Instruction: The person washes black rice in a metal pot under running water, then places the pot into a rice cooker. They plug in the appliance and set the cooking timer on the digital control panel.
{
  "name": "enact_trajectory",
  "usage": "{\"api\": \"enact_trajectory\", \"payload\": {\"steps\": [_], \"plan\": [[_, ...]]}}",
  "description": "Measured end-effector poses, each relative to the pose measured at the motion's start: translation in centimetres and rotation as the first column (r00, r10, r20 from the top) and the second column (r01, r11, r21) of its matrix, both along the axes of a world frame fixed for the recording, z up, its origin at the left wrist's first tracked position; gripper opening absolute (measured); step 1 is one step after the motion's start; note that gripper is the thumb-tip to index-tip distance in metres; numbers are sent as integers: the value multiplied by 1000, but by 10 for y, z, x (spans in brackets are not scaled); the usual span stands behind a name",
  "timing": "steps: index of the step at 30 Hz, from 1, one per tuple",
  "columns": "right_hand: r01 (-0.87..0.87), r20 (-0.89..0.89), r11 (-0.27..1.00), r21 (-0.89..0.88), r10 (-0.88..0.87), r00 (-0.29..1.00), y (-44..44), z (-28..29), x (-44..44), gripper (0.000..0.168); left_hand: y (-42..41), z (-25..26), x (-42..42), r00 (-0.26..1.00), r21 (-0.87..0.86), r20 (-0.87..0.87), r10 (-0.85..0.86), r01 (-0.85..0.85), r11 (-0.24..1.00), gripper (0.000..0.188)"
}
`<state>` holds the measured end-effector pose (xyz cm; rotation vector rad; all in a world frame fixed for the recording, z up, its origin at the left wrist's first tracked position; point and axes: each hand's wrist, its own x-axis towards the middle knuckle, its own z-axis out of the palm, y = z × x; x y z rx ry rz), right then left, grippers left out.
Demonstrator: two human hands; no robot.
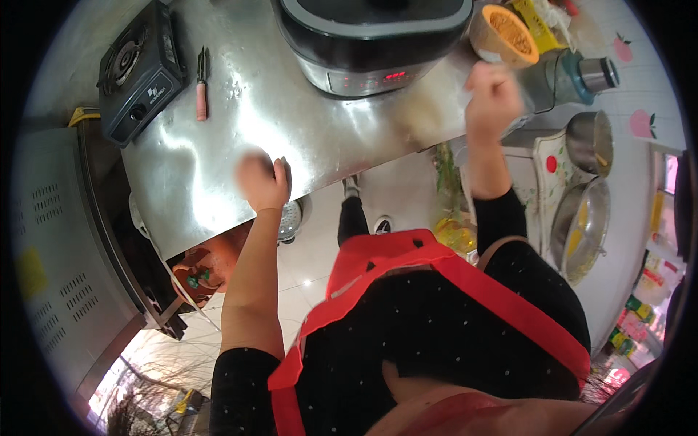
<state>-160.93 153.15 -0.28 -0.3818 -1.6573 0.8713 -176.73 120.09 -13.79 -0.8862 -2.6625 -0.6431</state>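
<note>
My left hand [263,181] is over the front of a stainless-steel table [327,136], its thumb raised. Blur hides its fingertips, so whether it holds something cannot be told. My right hand [493,103], blurred and with curled fingers, is above the table's right end. Just beyond it sits an orange-rimmed bowl [485,38] with brown crumb-like contents. Between and beyond my hands stands a black and silver countertop cooker [376,60] with a red lit display. A peeler-like tool with a wooden handle [202,101] lies on the table, farther back and left of my left hand.
A black portable gas stove [143,82] stands at the table's left end. On the right are a blender-like appliance [572,76], a steel pot [591,141] and a large steel basin [581,229]. A metal cabinet [65,229] flanks the left side.
</note>
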Motion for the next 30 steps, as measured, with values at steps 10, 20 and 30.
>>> {"api": "enact_trajectory", "payload": {"steps": [10, 20, 30], "plan": [[6, 290, 991, 137, -46, 956, -133, -151, -35, 46, -19, -18, -1, 993, -119, 111, 26, -13, 993, 35], [22, 376, 961, 275, -129, 918, -142, -151, -58, 68, -8, -11, 8, 998, -117, 60, 14, -7, 993, 34], [25, 590, 988, 152, -110, 800, -144, -144, -60, 72, -7, -9, 10, 1000, -148, -16, 25, -27, 989, 32]]}}
